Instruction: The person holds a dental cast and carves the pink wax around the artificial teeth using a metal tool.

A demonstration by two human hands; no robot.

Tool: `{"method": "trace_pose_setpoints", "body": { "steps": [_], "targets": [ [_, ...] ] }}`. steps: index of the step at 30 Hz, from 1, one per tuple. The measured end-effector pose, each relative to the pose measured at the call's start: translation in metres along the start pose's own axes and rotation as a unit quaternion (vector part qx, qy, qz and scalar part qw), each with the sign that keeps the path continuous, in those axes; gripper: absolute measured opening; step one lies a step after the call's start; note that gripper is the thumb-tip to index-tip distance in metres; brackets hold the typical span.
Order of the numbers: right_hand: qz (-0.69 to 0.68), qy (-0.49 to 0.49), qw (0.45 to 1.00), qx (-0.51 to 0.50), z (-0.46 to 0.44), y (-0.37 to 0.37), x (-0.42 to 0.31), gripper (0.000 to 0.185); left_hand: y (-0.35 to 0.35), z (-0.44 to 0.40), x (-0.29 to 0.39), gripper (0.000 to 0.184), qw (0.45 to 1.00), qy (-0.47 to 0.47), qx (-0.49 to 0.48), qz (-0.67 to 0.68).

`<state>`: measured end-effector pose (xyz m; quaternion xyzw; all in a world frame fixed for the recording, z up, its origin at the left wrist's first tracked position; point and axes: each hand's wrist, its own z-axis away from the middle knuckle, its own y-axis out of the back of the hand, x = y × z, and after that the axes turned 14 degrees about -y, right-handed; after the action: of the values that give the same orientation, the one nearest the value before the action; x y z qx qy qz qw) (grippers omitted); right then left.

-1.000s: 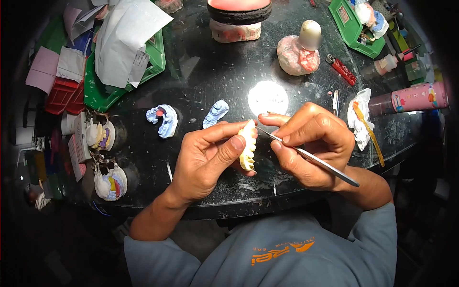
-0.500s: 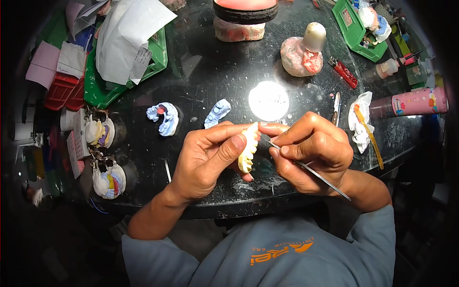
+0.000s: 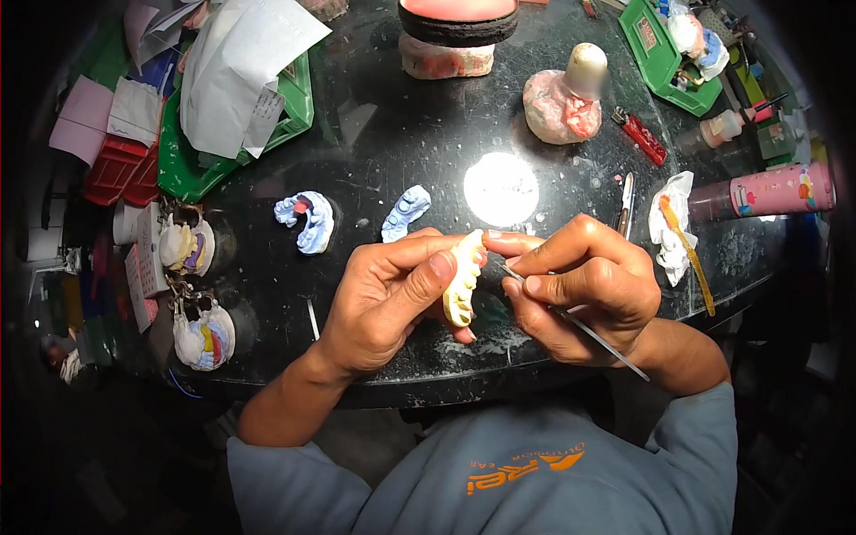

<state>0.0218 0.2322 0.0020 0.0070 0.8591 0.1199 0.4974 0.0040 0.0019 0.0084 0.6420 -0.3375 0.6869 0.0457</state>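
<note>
Ctr-L: small blue cast (image 3: 406,214) just above L hand (image 3: 379,308), thumb & fingers clamped on yellow cast (image 3: 461,290), frame ctr. Narrow gap; metal tool (image 3: 593,333) tip off cast, i.e. no tool contact. Ctr-R: R hand (image 3: 593,281) pinched on tool. Bench (image 3: 419,379) edge close below hands; more room upper ctr.

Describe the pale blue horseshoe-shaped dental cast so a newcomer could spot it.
On the shiny black table, find the green bin heaped with white papers. Between it and the person's left hand lies the pale blue horseshoe-shaped cast. A reddish patch inside its curve sets it apart from the smaller pale blue cast to its right.
</note>
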Motion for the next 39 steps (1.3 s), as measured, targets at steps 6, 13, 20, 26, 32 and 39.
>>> {"method": "trace_pose_setpoints", "body": {
  "steps": [6, 13, 20, 26, 32, 39],
  "targets": [
    [-0.026, -0.013, 0.999, 0.031, -0.0003, -0.0051, -0.0001, 0.016, 0.0008, 0.0003, -0.0008, 0.047, 1.0, -0.003, 0.0, 0.011],
    [-0.029, -0.018, 0.999, 0.014, -0.0013, -0.0027, -0.0034, 0.015, 0.0068, 0.0, -0.0012, 0.042, 0.999, -0.001, -0.013, 0.039],
    [-0.024, -0.018, 0.999, 0.013, -0.002, -0.0026, -0.0048, 0.015, 0.0083, 0.0011, -0.0039, 0.041, 0.999, -0.009, -0.016, 0.034],
    [-0.023, -0.019, 0.999, 0.019, -0.0015, -0.0023, -0.0043, 0.015, 0.008, 0.001, -0.0036, 0.04, 0.999, -0.013, -0.02, 0.04],
    [-0.033, -0.024, 0.999, 0.029, -0.0013, -0.0037, -0.0046, 0.016, 0.007, 0.0011, -0.0019, 0.039, 0.999, -0.012, -0.02, 0.047],
    [-0.032, -0.031, 0.999, 0.028, -0.0022, -0.0023, -0.0039, 0.017, 0.0069, 0.0019, -0.0042, 0.039, 0.998, -0.02, -0.028, 0.052]
  ]
}}
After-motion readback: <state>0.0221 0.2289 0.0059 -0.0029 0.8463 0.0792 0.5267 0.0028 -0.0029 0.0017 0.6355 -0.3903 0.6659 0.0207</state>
